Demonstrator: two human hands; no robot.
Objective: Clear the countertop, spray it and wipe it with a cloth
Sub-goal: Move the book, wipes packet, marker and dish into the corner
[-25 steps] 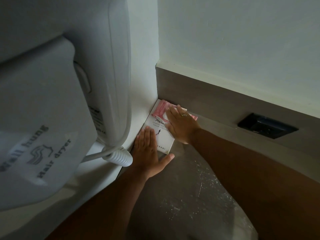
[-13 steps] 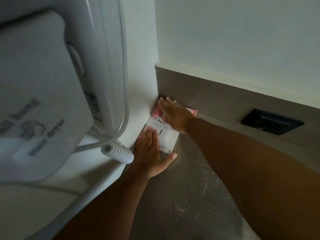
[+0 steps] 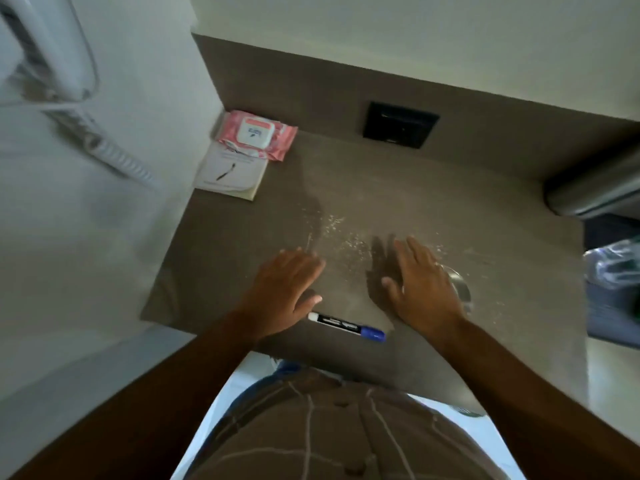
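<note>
The grey-brown countertop carries white specks near its middle. In its far left corner a pink wipes pack lies on a white booklet. A marker with a blue cap lies near the front edge. My left hand hovers open, fingers straight, just above the marker's white end. My right hand is open too, palm down over the counter, partly covering a round metal object. Neither hand holds anything.
A white wall-mounted hair dryer with a coiled cord hangs on the left wall. A black socket plate sits in the backsplash. A metal cylinder and a blue-grey bag stand at the right edge.
Both hands have left the wipes pack and booklet in the corner and pulled back toward the front of the counter. The view has swung down and back, showing the whole countertop.
</note>
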